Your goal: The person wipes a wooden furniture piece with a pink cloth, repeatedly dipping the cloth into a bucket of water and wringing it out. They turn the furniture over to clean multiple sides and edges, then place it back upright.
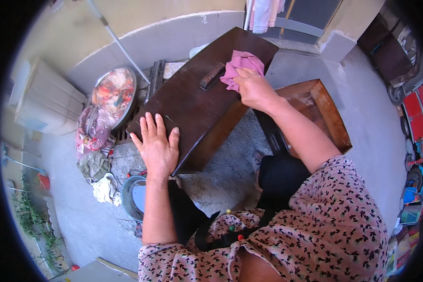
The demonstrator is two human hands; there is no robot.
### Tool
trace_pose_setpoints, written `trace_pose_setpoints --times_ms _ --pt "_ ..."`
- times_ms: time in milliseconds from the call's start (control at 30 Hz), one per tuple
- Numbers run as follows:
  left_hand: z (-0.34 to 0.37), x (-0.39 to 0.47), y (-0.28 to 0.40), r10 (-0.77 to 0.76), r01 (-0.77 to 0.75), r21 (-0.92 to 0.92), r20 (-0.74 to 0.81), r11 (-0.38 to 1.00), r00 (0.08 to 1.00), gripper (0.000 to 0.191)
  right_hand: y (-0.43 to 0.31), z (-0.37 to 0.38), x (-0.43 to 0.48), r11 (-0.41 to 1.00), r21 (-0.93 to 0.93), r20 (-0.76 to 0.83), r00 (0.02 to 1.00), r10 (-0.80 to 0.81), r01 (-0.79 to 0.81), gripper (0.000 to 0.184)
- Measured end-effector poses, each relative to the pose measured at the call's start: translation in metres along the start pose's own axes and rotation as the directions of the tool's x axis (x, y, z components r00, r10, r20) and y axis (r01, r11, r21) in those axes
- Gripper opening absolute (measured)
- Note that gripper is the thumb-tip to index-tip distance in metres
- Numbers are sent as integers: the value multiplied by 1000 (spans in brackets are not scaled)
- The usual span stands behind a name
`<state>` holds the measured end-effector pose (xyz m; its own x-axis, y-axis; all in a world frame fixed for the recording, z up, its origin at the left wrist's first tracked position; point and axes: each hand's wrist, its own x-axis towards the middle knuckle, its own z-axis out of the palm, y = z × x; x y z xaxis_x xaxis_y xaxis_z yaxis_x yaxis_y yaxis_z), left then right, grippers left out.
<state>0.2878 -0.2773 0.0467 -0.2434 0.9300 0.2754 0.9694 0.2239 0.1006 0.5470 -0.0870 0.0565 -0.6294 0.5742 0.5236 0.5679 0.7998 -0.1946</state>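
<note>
A dark brown wooden panel [194,102] with a raised block-like handle [212,76] lies in front of me, its lighter side showing below. My left hand [158,148] rests flat on its near left end, fingers spread and holding nothing. On the far right part, my right hand [253,88] presses a crumpled pink cloth [245,65] against the surface, just right of the handle. An open wooden drawer or box [333,116] stands on the ground to the right, partly hidden behind my right forearm.
At the left are a metal basin of clothes [114,95], heaped garments [91,137], a white cloth [105,188] and a blue basin of water [132,197]. A pale plastic bin [47,98] and a leaning pole [118,40] stand near the wall. A wheeled red object [416,116] is far right.
</note>
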Motion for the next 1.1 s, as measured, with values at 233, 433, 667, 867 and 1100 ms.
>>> trace_pose_setpoints --times_ms 233,433,667,867,1100 --pt "-7 -2 5 22 -21 -80 13 997 1000 63 112 19 54 956 -180 76 966 249 -232 17" --pt "-23 -11 6 23 -19 -111 36 994 999 62 133 17 128 856 -291 86 879 469 -428 26" --pt "-20 -10 9 23 -25 -149 -22 989 1000 62 125 56 152 862 -259 120 871 476 -435 38" --pt "-1 -3 -1 -18 9 -121 -72 993 997 52 -19 67 144 964 -127 392 881 266 -234 37" --pt "32 11 -12 -35 26 -75 -124 997 992 45 -149 78 89 997 -72 263 964 33 -14 27"
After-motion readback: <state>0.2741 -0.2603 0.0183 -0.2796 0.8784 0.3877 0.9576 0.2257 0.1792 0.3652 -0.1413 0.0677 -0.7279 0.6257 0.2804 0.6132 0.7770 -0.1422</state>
